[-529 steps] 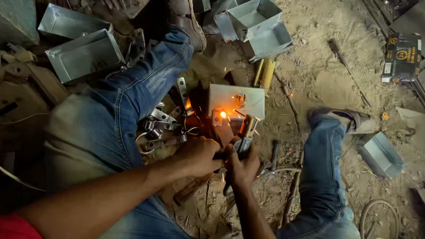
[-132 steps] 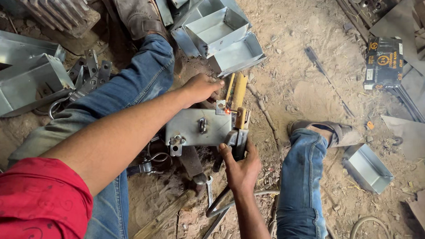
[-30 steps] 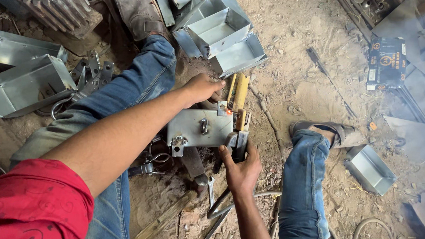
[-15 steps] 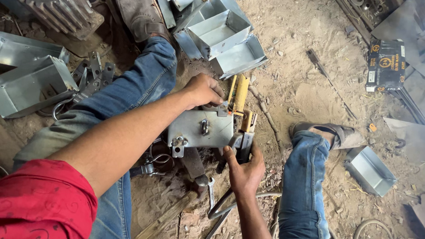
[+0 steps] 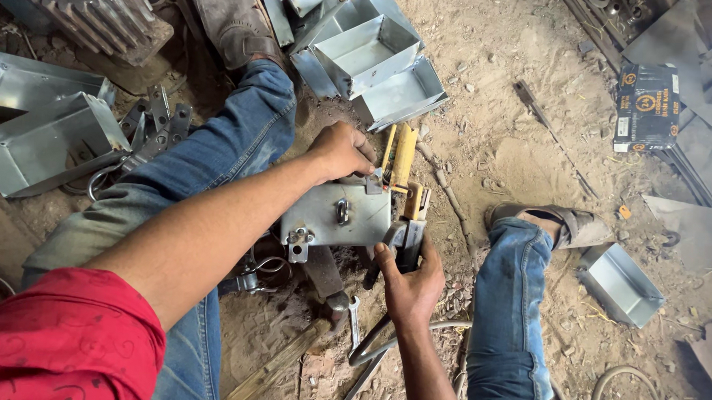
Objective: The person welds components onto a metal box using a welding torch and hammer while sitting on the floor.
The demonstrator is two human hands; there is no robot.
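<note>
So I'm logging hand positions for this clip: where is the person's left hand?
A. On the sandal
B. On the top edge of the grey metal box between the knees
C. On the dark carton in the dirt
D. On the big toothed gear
B: the left hand rests on the top edge of the grey metal box, while the right hand holds the welding holder beside it.

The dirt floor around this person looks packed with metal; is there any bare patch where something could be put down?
The widest bare dirt lies between the stacked grey trays and the dark carton, crossed only by a thin rod. It is crowded between the knees, where the left hand steadies the metal box and the right hand grips the electrode holder.
</note>
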